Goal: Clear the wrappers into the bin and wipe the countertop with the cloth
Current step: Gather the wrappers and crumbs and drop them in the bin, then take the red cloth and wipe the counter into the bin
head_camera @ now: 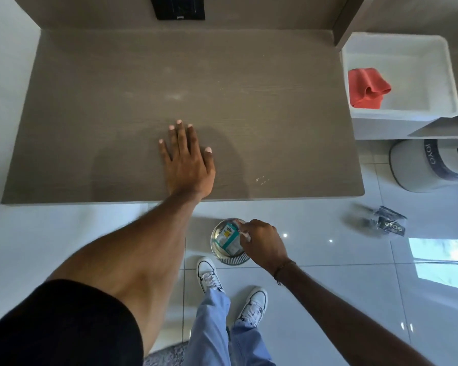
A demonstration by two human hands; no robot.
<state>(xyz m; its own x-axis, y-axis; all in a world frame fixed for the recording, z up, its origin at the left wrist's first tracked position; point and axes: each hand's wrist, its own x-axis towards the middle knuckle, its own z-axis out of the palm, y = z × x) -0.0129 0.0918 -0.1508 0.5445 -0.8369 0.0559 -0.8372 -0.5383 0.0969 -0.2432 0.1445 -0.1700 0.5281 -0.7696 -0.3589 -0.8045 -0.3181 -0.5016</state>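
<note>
Right grip (262,243) is closing on a white wrapper scrap over the metal bin (229,243) on the floor, lower centre of the frame; a teal wrapper (226,237) is lying inside the bin. Left grip (187,159) is resting flat, fingers spread, holding nothing, on the brown bench (117,88). Red cloth (366,88) is sitting in the white tray (407,48), upper right. Crumbs (261,179) are lying near the bench's front edge.
</note>
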